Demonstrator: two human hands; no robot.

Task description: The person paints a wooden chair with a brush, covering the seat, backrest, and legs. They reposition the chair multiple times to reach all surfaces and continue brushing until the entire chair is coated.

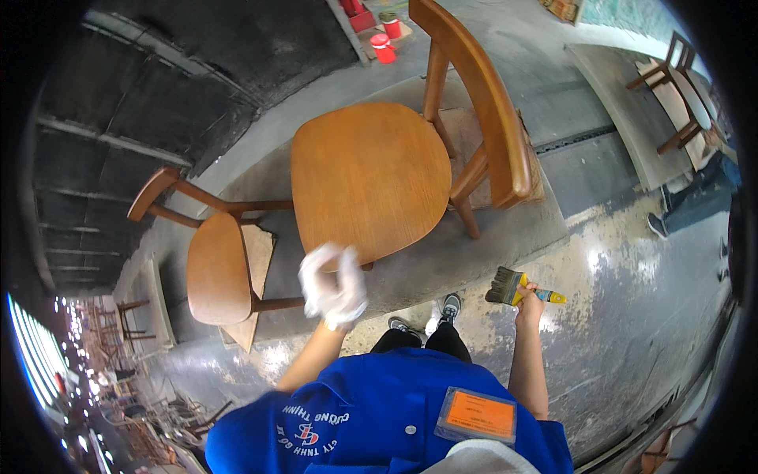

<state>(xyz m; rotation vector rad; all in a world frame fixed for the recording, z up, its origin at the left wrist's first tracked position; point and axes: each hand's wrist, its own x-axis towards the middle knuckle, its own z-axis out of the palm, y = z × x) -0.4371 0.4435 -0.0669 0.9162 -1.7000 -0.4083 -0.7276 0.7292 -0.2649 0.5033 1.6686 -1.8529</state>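
My right hand (pixel 528 304) is closed around a wide paintbrush (pixel 505 286) with dark bristles and a yellow handle, held out to the right over the floor. The bristles point left and touch nothing. My left hand (pixel 335 286), in a white glove and slightly blurred, is at the near edge of a brown wooden chair (pixel 371 178). Its thumb and fingers curve apart, with nothing visible between them. Whether the glove touches the seat, I cannot tell. The chair stands upright on a grey platform, its curved backrest to the right.
A second wooden chair (pixel 219 268) stands left of the first, on a cardboard sheet (pixel 259 257). Red buckets (pixel 383 49) stand at the back. At the far right another chair (pixel 685 91) sits on a grey platform (pixel 620 103), beside a person's legs (pixel 703 193).
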